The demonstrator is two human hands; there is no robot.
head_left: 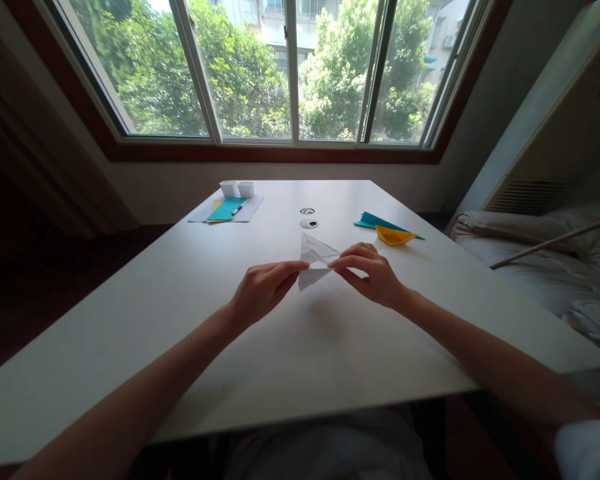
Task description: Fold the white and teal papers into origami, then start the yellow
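A folded sheet of white paper [316, 252] is held up above the table, its creased flaps forming pointed triangles. My left hand [265, 287] pinches its left side between thumb and fingers. On the opposite side, my right hand [373, 273] grips the right corner with closed fingertips. The paper casts a soft shadow on the white table [280, 373] below. Beyond my right hand rest a yellow folded paper boat [395, 236] and a blue folded paper plane [380, 221].
At the far left lie blue paper [227, 209], yellow paper, a pen [240, 207] and white sheets [253, 208], with two small white containers [247, 189] behind. Two round discs [309, 224] sit mid-table. A window [250, 73] spans the far wall; a covered sofa [520, 247] stands right.
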